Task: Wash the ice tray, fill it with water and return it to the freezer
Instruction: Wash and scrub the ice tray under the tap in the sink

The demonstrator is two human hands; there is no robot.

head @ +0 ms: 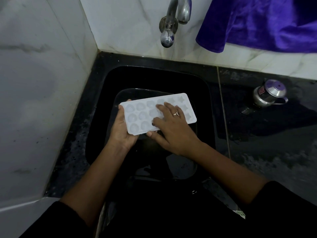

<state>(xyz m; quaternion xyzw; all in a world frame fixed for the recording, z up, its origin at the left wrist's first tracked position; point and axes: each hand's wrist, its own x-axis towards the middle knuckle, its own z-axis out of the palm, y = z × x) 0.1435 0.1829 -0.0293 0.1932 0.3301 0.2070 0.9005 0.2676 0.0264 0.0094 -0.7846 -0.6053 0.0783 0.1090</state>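
A white ice tray (137, 114) with several shaped moulds is held level over the black sink (109, 93). My left hand (121, 131) grips its near left end from below, thumb on the edge. My right hand (171, 129), a ring on one finger, lies flat on top of the tray with spread fingers pressing into the moulds and the thumb at the near edge. It covers the tray's middle. The steel tap (173, 16) sticks out of the wall above the sink; no water runs from it.
A dark basin or plate (123, 95) sits in the sink under the tray. A small steel pot with a lid (269, 94) stands on the black counter at right. A purple cloth (257, 23) hangs at top right. White marble walls close off the left and back.
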